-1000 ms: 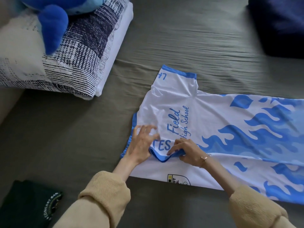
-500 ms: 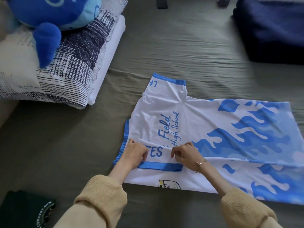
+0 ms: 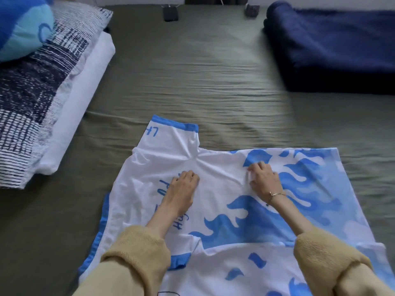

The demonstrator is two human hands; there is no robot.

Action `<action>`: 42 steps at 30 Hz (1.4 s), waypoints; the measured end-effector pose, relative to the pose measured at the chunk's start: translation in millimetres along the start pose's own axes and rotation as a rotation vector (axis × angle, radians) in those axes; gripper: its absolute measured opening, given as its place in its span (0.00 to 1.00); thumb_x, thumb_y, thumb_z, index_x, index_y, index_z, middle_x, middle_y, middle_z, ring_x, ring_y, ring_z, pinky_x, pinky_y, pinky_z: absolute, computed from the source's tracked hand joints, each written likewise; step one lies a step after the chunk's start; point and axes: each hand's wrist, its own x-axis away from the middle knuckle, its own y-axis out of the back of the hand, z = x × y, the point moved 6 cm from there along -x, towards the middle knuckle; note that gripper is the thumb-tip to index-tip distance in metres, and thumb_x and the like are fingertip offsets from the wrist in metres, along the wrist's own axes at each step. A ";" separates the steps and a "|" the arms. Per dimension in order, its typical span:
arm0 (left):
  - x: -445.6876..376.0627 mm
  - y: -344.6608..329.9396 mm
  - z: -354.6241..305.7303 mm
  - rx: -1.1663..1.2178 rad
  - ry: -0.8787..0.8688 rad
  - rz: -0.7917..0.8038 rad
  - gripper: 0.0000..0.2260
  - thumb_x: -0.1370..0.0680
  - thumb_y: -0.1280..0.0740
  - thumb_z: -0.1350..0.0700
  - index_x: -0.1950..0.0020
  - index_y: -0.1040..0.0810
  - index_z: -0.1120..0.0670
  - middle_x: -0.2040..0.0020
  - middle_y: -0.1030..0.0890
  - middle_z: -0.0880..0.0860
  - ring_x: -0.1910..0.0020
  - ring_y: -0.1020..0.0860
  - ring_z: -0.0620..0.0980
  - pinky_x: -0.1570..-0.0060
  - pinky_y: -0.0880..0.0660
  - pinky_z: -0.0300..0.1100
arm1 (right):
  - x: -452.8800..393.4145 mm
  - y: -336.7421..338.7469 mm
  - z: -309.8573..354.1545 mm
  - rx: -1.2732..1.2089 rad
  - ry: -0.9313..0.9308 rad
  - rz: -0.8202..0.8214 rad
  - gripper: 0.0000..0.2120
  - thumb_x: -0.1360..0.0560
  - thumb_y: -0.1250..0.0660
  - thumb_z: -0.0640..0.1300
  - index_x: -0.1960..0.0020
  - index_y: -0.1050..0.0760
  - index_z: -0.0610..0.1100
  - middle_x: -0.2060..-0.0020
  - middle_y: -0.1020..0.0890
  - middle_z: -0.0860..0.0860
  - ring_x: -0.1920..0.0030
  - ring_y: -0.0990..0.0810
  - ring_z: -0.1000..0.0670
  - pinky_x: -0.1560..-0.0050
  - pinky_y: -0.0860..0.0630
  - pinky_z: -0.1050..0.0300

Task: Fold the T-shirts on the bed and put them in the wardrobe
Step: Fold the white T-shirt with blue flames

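A white T-shirt [image 3: 224, 167] with blue flame print and blue cuffs lies spread on the olive bed sheet [image 3: 192, 71], collar to the left. Its near sleeve is folded over the body, with the blue cuff [image 3: 178, 261] by my left forearm. The far sleeve [image 3: 171, 133] lies out flat. My left hand [image 3: 183, 189] rests on the chest lettering with fingers curled into the fabric. My right hand [image 3: 264, 179] pinches a small bunch of cloth further right, at the edge of the flames. Creases run between both hands.
Two stacked pillows [image 3: 53, 86] with a blue plush toy [image 3: 19, 26] sit at the left. A folded navy blanket [image 3: 333, 45] lies at the back right. Two small dark objects [image 3: 170, 13] lie at the far bed edge.
Both hands let go of the near sleeve, now folded onto the body, and moved up to the shirt's middle. The view has moved closer and tilted up.
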 end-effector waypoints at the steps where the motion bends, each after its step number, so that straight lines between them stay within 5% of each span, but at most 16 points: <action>1: -15.6 -0.9 -5.9 -0.021 -0.012 0.003 0.20 0.21 0.44 0.62 0.29 0.38 0.53 0.32 0.34 0.52 0.34 0.35 0.51 0.38 0.36 0.43 | -9.5 7.5 -16.7 0.013 -0.018 -0.022 0.19 0.27 0.40 0.36 0.37 0.32 0.45 0.39 0.30 0.49 0.38 0.32 0.47 0.46 0.35 0.53; 4: -48.9 0.6 -13.4 -0.079 0.002 0.031 0.27 0.21 0.45 0.63 0.23 0.48 0.55 0.24 0.44 0.52 0.26 0.44 0.50 0.28 0.48 0.46 | -29.7 26.3 -55.9 0.027 -0.083 -0.066 0.23 0.26 0.40 0.37 0.31 0.37 0.46 0.30 0.37 0.50 0.32 0.35 0.49 0.40 0.36 0.51; 7: -77.9 -4.2 -18.7 -0.156 0.012 0.094 0.29 0.21 0.48 0.65 0.22 0.55 0.56 0.22 0.52 0.52 0.23 0.51 0.49 0.27 0.51 0.49 | -44.8 32.8 -90.2 0.112 -0.131 0.006 0.28 0.23 0.40 0.41 0.26 0.45 0.47 0.25 0.44 0.53 0.27 0.43 0.53 0.29 0.46 0.45; 12: -100.0 3.4 -25.4 -0.378 0.028 0.039 0.22 0.21 0.49 0.65 0.27 0.43 0.57 0.33 0.34 0.55 0.35 0.34 0.54 0.39 0.37 0.49 | -55.2 42.0 -107.1 0.305 -0.090 -0.081 0.16 0.23 0.42 0.40 0.36 0.35 0.47 0.40 0.30 0.50 0.35 0.34 0.49 0.27 0.52 0.43; 18: -90.1 19.1 -30.5 -0.571 0.013 0.001 0.11 0.22 0.48 0.64 0.44 0.32 0.54 0.47 0.29 0.53 0.44 0.30 0.53 0.32 0.46 0.51 | -33.9 45.5 -114.0 0.459 -0.052 -0.153 0.13 0.28 0.44 0.31 0.48 0.31 0.44 0.50 0.25 0.48 0.46 0.28 0.45 0.45 0.40 0.52; 23: -56.5 22.6 -30.3 -0.675 -0.072 0.056 0.12 0.22 0.47 0.64 0.46 0.28 0.52 0.48 0.24 0.51 0.42 0.28 0.53 0.43 0.54 0.48 | 7.1 48.0 -133.9 0.475 -0.100 -0.133 0.14 0.27 0.45 0.32 0.47 0.32 0.46 0.49 0.25 0.50 0.45 0.26 0.47 0.45 0.40 0.53; 29: 2.6 7.0 -48.0 -0.707 -0.209 0.158 0.19 0.28 0.52 0.66 0.46 0.28 0.54 0.50 0.23 0.52 0.43 0.27 0.54 0.39 0.61 0.50 | 63.1 37.9 -154.5 0.497 -0.172 -0.037 0.14 0.23 0.45 0.38 0.39 0.34 0.47 0.42 0.27 0.51 0.41 0.25 0.50 0.45 0.37 0.55; 35: 51.0 -5.3 -66.7 -0.577 -0.119 0.260 0.13 0.24 0.45 0.66 0.43 0.29 0.56 0.55 0.27 0.52 0.47 0.24 0.53 0.33 0.57 0.46 | 110.7 32.8 -164.0 0.477 -0.219 -0.013 0.08 0.20 0.45 0.44 0.42 0.33 0.47 0.44 0.27 0.51 0.42 0.26 0.50 0.45 0.36 0.56; 42: 81.3 -12.8 -82.2 -0.569 0.063 0.265 0.11 0.21 0.42 0.59 0.39 0.33 0.55 0.43 0.24 0.53 0.42 0.26 0.53 0.28 0.48 0.47 | 140.3 26.4 -169.6 0.452 -0.238 -0.009 0.15 0.24 0.44 0.33 0.40 0.35 0.46 0.42 0.29 0.50 0.41 0.28 0.49 0.44 0.34 0.56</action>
